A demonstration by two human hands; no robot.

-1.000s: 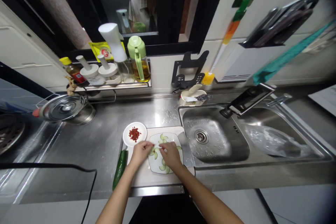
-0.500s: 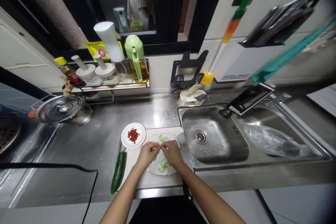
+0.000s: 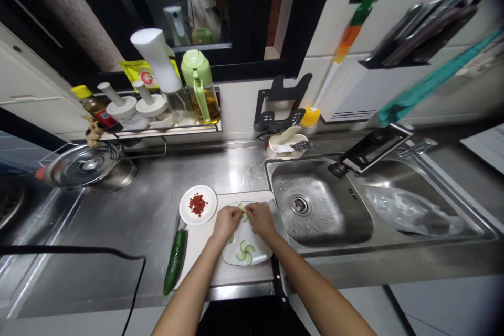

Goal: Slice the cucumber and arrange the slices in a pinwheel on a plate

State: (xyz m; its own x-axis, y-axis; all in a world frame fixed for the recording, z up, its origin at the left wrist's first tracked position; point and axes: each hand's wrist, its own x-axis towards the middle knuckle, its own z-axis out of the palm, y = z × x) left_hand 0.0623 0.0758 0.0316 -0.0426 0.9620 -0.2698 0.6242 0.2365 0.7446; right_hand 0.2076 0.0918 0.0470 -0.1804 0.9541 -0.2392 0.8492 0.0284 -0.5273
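Observation:
Both my hands meet over the far part of a white squarish plate (image 3: 232, 258). My left hand (image 3: 227, 222) is closed in a pinch, with a small red piece just showing at its fingertips. Opposite it, my right hand (image 3: 260, 219) also has thumb and finger pressed together; what they hold, if anything, is too small to make out. Between the fingertips lie thin cucumber slices (image 3: 244, 217). Nearer me, more cucumber slices (image 3: 245, 253) form a pinwheel on the plate. A round white dish (image 3: 208, 212) to the left holds chopped red pieces (image 3: 197, 204).
The plate stands on a pale cutting board (image 3: 226, 277). A whole cucumber (image 3: 175, 262) lies along its left edge, and a black knife handle (image 3: 279, 278) at its right. The sink (image 3: 326, 210) is to the right; a lidded pot (image 3: 88, 165) and a condiment shelf (image 3: 165, 130) are left.
Both hands have moved from the plate's middle to the slices at its far side. My left hand has shifted right, close to my right hand. The camera view has moved slightly.

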